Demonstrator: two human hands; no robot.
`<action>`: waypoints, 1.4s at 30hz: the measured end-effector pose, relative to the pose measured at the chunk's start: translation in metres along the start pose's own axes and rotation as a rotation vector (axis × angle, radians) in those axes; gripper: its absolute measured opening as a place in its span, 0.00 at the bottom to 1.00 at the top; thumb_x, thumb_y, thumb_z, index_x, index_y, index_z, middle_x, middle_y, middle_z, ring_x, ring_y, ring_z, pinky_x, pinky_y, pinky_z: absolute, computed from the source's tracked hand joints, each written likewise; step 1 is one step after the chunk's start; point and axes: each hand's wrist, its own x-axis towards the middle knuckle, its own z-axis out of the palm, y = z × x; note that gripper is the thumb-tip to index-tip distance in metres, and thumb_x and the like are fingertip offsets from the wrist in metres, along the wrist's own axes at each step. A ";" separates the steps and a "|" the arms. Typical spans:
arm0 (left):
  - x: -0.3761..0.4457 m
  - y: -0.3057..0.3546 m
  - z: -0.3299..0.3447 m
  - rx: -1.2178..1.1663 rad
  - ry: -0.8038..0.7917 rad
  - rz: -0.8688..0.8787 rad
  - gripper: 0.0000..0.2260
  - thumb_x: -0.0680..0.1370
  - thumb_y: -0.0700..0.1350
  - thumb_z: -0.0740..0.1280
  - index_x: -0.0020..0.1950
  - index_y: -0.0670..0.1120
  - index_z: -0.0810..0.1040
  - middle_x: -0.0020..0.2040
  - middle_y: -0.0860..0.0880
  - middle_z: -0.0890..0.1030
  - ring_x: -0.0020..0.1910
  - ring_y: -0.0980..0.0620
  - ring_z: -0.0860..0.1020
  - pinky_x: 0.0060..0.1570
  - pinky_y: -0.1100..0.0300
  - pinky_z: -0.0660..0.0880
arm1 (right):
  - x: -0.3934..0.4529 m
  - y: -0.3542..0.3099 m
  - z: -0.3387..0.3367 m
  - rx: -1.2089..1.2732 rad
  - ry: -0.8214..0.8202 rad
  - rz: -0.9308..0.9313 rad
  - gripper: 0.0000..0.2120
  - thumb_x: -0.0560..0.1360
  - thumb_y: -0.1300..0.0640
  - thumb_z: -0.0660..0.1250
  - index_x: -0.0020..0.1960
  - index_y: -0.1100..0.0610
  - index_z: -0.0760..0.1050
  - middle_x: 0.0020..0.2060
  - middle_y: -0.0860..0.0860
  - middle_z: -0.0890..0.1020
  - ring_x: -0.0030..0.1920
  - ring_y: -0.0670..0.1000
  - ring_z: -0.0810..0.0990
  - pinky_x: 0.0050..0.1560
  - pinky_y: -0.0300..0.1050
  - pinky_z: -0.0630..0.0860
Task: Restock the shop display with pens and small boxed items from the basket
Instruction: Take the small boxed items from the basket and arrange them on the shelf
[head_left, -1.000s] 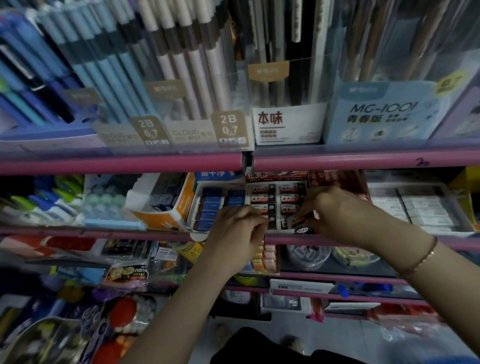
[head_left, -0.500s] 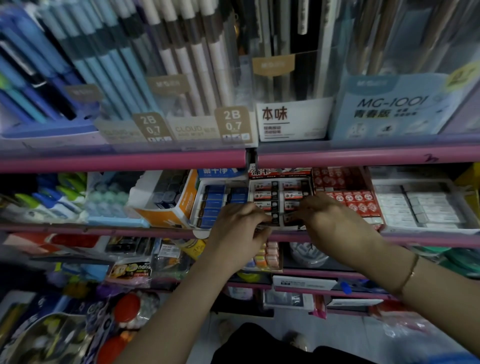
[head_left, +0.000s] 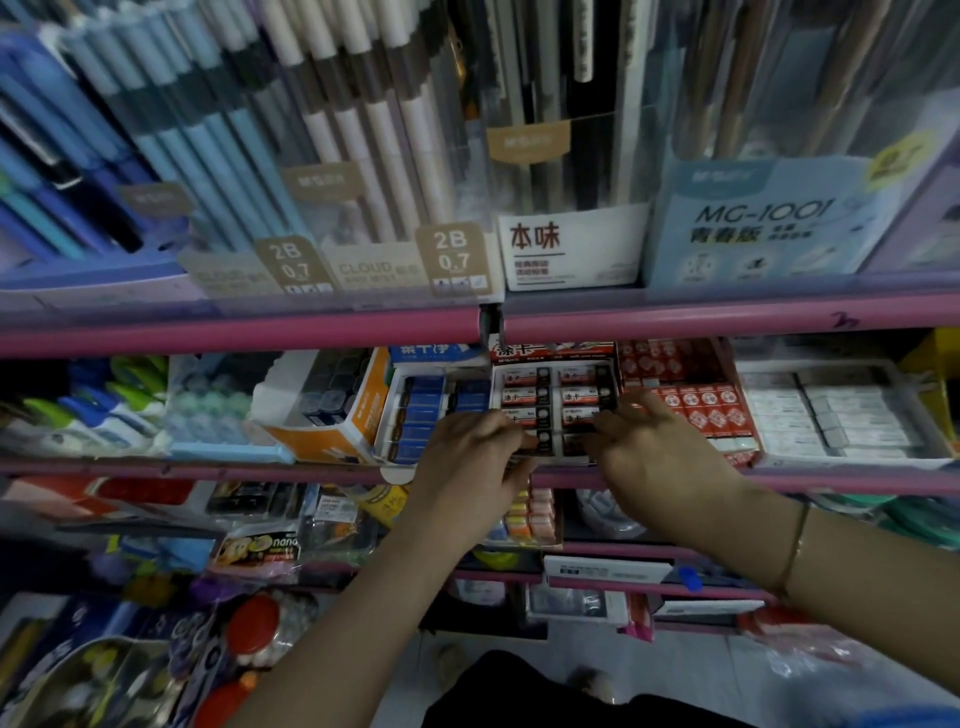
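Note:
An open display box (head_left: 553, 375) of small white, red and black eraser boxes stands on the middle pink shelf (head_left: 234, 470). My left hand (head_left: 475, 460) curls over the box's front left edge, its fingertips against a small eraser box (head_left: 545, 442) in the front row. My right hand (head_left: 657, 449) is at the front right. Its thumb and bent fingers close round a small eraser box (head_left: 574, 442) in the same row. Both wrists cover the box's front lip. The basket is out of sight.
A box of blue erasers (head_left: 431, 410) and an orange carton (head_left: 337, 415) stand to the left, red boxes (head_left: 693, 405) and a tray of white erasers (head_left: 831, 410) to the right. Pens and pencils (head_left: 332, 130) fill the shelf above. Lower shelves hold mixed stationery.
My right hand carried a small eraser box down and left into the front row. The left hand stayed at the box's front edge. The camera shifted slightly.

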 end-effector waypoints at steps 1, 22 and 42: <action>0.000 0.001 0.000 0.013 0.013 0.001 0.14 0.78 0.54 0.65 0.56 0.46 0.81 0.52 0.51 0.79 0.53 0.48 0.76 0.60 0.53 0.67 | -0.001 -0.001 -0.002 -0.047 -0.001 -0.002 0.17 0.71 0.59 0.65 0.61 0.57 0.75 0.57 0.56 0.78 0.59 0.57 0.76 0.70 0.54 0.58; 0.045 -0.028 -0.001 0.200 -0.284 0.159 0.47 0.68 0.75 0.47 0.78 0.47 0.46 0.79 0.49 0.46 0.76 0.45 0.52 0.73 0.51 0.41 | 0.026 0.019 0.022 0.142 -0.039 0.108 0.47 0.68 0.27 0.32 0.77 0.56 0.49 0.76 0.58 0.54 0.73 0.57 0.61 0.73 0.57 0.51; 0.008 -0.018 0.003 0.047 -0.096 0.031 0.35 0.76 0.66 0.55 0.77 0.49 0.55 0.78 0.49 0.53 0.75 0.51 0.52 0.73 0.52 0.38 | -0.005 0.014 0.026 0.452 0.281 0.323 0.31 0.64 0.53 0.77 0.64 0.60 0.75 0.53 0.59 0.78 0.54 0.64 0.75 0.58 0.59 0.69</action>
